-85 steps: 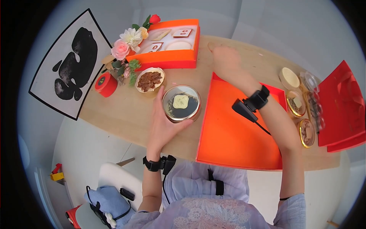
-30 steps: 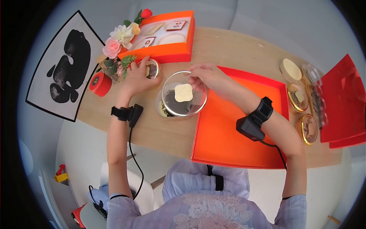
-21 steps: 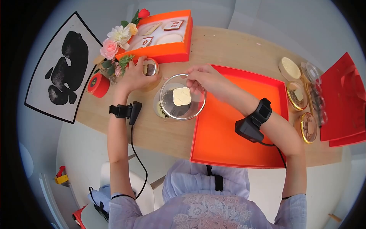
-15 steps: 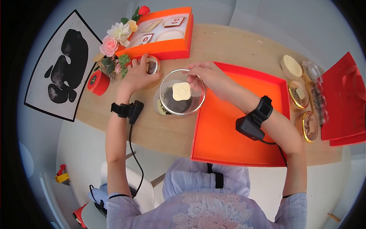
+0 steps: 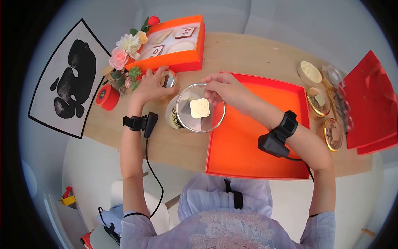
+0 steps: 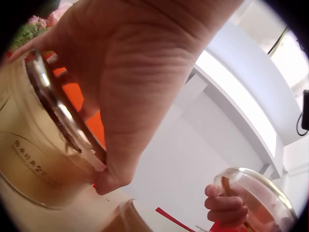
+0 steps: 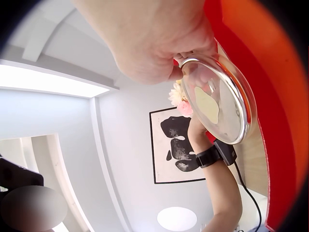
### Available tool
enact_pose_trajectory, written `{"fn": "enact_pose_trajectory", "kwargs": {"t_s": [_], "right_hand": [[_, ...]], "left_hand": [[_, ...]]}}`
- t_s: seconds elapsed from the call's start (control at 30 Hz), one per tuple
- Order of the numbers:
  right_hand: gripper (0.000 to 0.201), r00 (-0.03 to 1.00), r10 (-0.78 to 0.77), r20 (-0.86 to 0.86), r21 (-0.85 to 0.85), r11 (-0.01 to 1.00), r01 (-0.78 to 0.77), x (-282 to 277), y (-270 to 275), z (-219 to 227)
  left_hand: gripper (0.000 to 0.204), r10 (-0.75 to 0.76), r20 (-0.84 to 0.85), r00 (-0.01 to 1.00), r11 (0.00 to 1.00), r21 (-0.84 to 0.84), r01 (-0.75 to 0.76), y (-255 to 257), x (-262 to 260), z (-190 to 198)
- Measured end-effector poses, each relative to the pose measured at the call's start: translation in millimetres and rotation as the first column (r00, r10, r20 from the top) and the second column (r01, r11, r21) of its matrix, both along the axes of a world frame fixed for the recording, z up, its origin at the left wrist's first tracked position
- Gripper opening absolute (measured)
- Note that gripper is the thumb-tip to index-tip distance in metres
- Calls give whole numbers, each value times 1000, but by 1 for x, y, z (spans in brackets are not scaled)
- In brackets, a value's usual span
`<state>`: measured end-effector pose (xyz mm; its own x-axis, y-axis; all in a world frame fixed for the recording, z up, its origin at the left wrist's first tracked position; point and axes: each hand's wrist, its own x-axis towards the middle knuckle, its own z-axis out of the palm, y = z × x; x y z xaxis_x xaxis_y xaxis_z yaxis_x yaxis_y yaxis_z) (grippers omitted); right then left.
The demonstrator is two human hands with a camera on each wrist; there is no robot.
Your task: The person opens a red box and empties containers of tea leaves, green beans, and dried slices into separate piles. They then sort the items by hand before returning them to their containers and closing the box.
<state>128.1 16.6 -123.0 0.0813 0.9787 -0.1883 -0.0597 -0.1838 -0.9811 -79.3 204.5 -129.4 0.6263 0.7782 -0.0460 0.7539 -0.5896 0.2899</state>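
Note:
My left hand (image 5: 150,88) grips a jar (image 6: 38,164) by its metal-rimmed lid (image 5: 169,78), fingers and thumb spread round the rim. The lid sits on the jar, which stands beside the flowers. My right hand (image 5: 227,90) pinches the edge of a second clear lid (image 5: 200,108), which has a shiny rim and a cream label. In the right wrist view this round lid (image 7: 229,108) tilts, held up at its rim. Below it, partly covered in the head view, stands a jar (image 5: 171,115) with dark and pale green bits inside.
A shallow orange-red box part (image 5: 257,141) lies at the right of the hands. Behind stands an orange gift box (image 5: 194,61) with flowers (image 5: 120,58) beside it. A red canister (image 5: 107,98) is at left. Gold-rimmed jars (image 5: 318,101) and a red bag (image 5: 371,108) stand at far right.
Earlier my left hand held the lidded middle jar, and the left jar of brown flakes had no lid. Now that jar is lidded under my left hand; my right hand holds the middle jar's lid.

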Motion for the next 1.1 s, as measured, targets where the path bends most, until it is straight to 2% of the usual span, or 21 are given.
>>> {"fn": "enact_pose_trajectory", "kwargs": {"t_s": [0.07, 0.13, 0.23, 0.37, 0.43, 0.57, 0.63, 0.67, 0.73, 0.83, 0.97, 1.03, 1.07, 1.1], "right_hand": [[22, 1000, -3, -7, 9, 1000, 3, 0, -2, 0], [22, 1000, -4, -14, 13, 1000, 4, 0, -2, -1], [23, 999, -7, -39, 7, 1000, 7, 2, 1, -5], [24, 998, -14, -56, 2, 1000, 14, 3, 0, -5], [24, 998, -20, -59, 4, 1000, 20, 3, -1, -5], [23, 997, -40, -60, -10, 999, 40, 4, -3, -5], [22, 997, -41, -60, -16, 999, 40, 6, -2, -7], [21, 997, -39, -70, 1, 999, 40, 8, -1, -12], [20, 996, -38, -79, 12, 999, 39, 9, -3, -15], [20, 993, -72, -93, 7, 997, 73, 6, -4, -13], [17, 988, -134, -81, -3, 991, 134, 5, 1, -11], [17, 981, -167, -94, 1, 986, 168, 8, 1, -11], [16, 982, -169, -81, -27, 986, 167, 8, 0, -11], [16, 982, -173, -69, -59, 984, 169, 8, -1, -12]], "left_hand": [[105, 11, -33, 999, 1000, -17, -11, 4, 2, -6], [104, 42, -16, 999, 998, 48, -41, 4, 1, -15], [96, 18, 4, 1000, 992, 128, -19, -1, -4, -24], [96, 15, 66, 998, 981, 193, -27, -7, -8, -30], [95, -21, 81, 997, 949, 314, -5, -8, -9, -38], [94, -18, 49, 999, 963, 270, 4, -1, -9, -32], [96, 41, 0, 999, 990, 139, -41, 2, -7, -26], [96, 38, 0, 999, 990, 138, -37, 0, -6, -28], [96, 20, 78, 997, 966, 254, -39, -10, -6, -37], [96, 26, 71, 997, 954, 295, -45, -14, -5, -39], [99, 70, 47, 996, 961, 266, -80, -14, -7, -32], [96, 83, 132, 988, 950, 289, -118, -5, -9, -31], [96, 69, 134, 988, 950, 292, -107, -18, -7, -14], [93, -97, 302, 948, 982, 187, 41, -31, -12, 6]]}}
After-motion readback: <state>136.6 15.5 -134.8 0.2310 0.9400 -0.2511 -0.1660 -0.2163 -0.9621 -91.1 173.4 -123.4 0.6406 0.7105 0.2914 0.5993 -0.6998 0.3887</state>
